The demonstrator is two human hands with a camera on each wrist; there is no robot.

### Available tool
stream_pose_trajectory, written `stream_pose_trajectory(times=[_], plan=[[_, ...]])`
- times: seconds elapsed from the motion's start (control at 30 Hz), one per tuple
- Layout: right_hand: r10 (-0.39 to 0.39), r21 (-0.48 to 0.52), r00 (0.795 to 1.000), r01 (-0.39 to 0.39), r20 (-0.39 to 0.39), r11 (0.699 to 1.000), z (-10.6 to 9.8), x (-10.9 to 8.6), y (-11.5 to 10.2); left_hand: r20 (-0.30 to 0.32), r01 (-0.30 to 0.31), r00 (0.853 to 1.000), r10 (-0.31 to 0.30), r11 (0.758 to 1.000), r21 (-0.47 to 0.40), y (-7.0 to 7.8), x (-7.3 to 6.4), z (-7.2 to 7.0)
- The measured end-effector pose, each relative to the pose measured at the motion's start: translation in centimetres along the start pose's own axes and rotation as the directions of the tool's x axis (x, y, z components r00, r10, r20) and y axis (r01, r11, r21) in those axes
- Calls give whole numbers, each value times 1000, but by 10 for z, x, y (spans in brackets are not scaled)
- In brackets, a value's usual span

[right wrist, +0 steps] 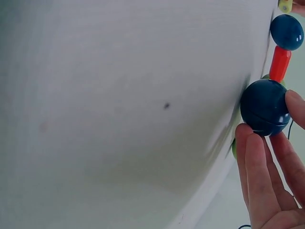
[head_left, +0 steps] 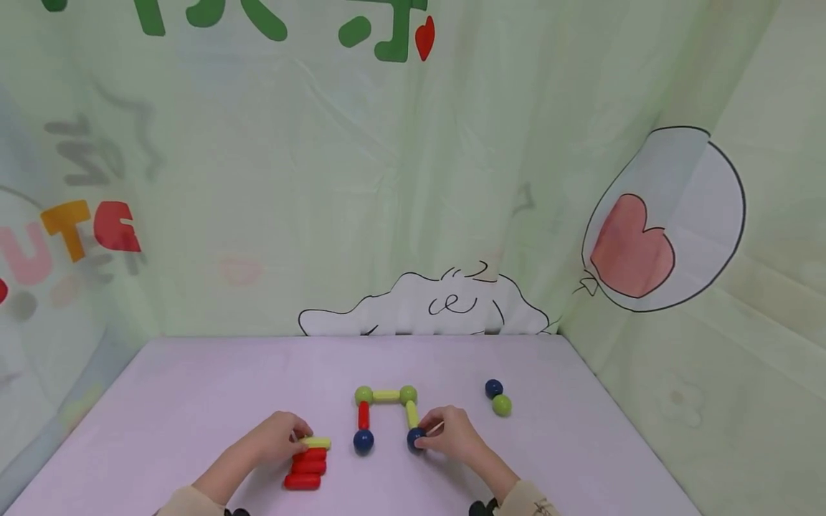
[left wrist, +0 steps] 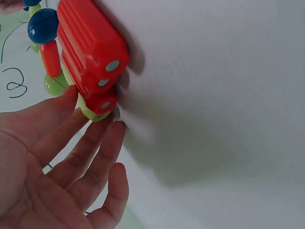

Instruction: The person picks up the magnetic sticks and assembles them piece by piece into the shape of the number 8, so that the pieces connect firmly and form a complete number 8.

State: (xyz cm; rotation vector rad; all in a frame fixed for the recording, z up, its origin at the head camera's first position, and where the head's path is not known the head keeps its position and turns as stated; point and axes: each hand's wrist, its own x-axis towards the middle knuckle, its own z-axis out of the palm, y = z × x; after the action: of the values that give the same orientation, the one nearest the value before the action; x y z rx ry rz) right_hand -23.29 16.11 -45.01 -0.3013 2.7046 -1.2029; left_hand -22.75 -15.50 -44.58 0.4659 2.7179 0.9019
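Note:
My left hand (head_left: 279,437) pinches the left end of a yellow magnetic rod (head_left: 317,443), which lies against a row of three red rods (head_left: 303,482). In the left wrist view, thumb and fingers are about the yellow rod's end, beside the red rods (left wrist: 90,38). My right hand (head_left: 454,434) grips a dark blue ball (head_left: 414,440) between thumb and fingers; the right wrist view shows this ball (right wrist: 264,107) close up. It sits at the end of a three-sided frame: a yellow rod (head_left: 411,414), two green balls (head_left: 409,394), a yellow top rod (head_left: 387,395), a red rod (head_left: 364,416) and another blue ball (head_left: 363,441).
A loose blue ball (head_left: 493,388) and a green ball (head_left: 501,405) touch each other at the right. The pale table (head_left: 226,373) is bounded by a printed curtain (head_left: 258,215) at its back and sides.

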Motion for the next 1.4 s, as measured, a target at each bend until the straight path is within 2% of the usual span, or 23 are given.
stream_pose_trajectory(times=[0.2,0.47,0.63,0.7,0.8,0.93,1.2,1.27,1.4], plan=[[2,14,1000,-2,-8,1000,0,1,0,-5,20,1000,-20,1000,-9,1,3,4],[30,20,999,-29,-26,999,1,4,-3,-19,-22,1000,22,1000,14,-2,8,9],[30,22,999,-29,-29,999,1,6,-4,-40,-33,999,34,999,12,1,11,7],[33,23,999,-32,-32,999,1,8,-5,-62,-35,997,36,999,16,6,12,6],[38,23,999,-37,-37,999,1,10,-5,-106,-72,991,76,996,45,16,15,6],[40,22,998,-39,-45,999,1,12,-4,-160,-137,975,153,985,110,31,22,12],[45,1,996,-45,-71,999,3,15,-3,-197,-246,939,282,951,186,56,40,30],[52,3,996,-52,-74,999,3,16,-4,-207,-251,934,292,946,203,61,44,35],[57,5,995,-57,-77,998,4,17,-3,-212,-226,939,270,951,211,68,51,44]])
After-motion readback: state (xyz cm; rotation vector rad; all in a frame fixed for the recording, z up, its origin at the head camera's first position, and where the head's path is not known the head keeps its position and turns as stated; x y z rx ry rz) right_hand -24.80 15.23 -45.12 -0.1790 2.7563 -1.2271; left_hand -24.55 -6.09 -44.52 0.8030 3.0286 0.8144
